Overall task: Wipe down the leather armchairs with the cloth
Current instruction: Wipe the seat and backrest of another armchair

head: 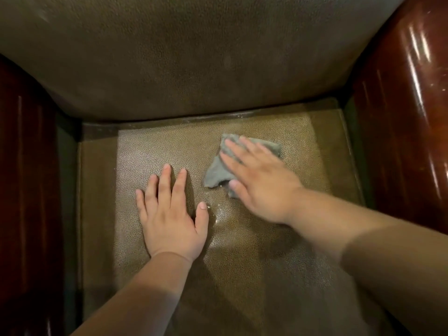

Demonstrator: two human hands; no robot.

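A leather armchair is seen from above, and its seat (242, 275) is taken as the landmark. The seat is covered in pebbled olive-brown leather, with a paler, glossier patch across its middle. A grey cloth (219, 172) lies crumpled on the rear right part of the seat, close to the seam where the seat meets the backrest (194, 69).

The cloth is pressed flat against the seat by the right hand (261, 187), which is laid palm down over it. The fingers of that hand are held straight and close together, pointing toward the rear left of the seat; the thumb rests on the cloth's near edge. The hand is slightly blurred, so it cannot be told for certain whether any fold is pinched beneath the palm.

The left hand (169, 214) is laid palm down directly on the bare leather, near the middle of the seat and just left of the cloth, without touching it. Its fingers are straight and moderately spread, with the thumb held out to the side.

Glossy dark reddish wooden armrests are seen on both sides of the seat: the right armrest (407, 93) catches bright highlights, and the left armrest (26, 166) lies in shadow.
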